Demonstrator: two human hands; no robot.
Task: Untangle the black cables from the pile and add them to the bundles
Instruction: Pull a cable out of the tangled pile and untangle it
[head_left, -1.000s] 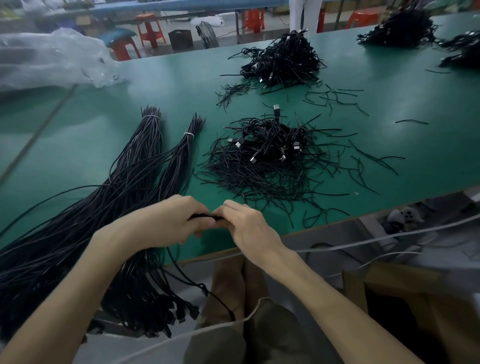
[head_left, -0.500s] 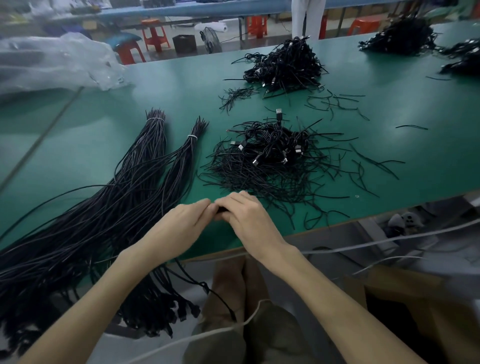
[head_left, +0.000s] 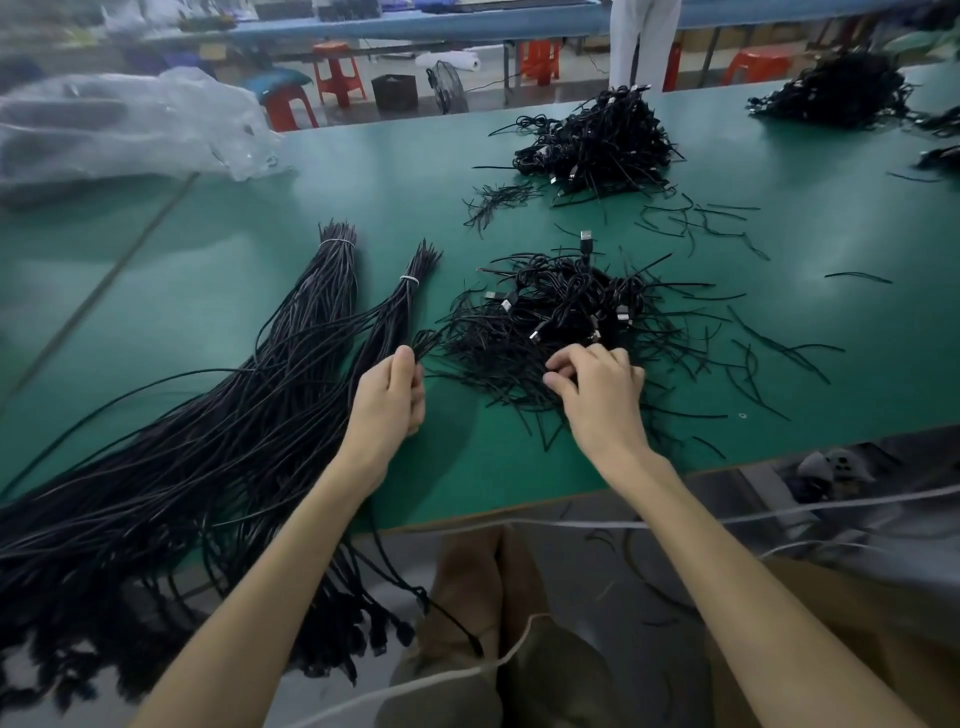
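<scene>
Two tied black bundles (head_left: 332, 280), tangled pile (head_left: 561, 322)

Factory assembly workshop, long green-topped workbench (head_left: 311, 171), heaps of tangled black cables (head_left: 597, 140), red plastic stools (head_left: 337, 78) behind

black cables (head_left: 550, 322), green table (head_left: 208, 291), seemingly white ties (head_left: 409, 280)

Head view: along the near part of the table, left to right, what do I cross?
Tied cable bundles → left hand, gripping a few cables → right hand, fingers in the tangled pile → loose cable scraps.
</scene>
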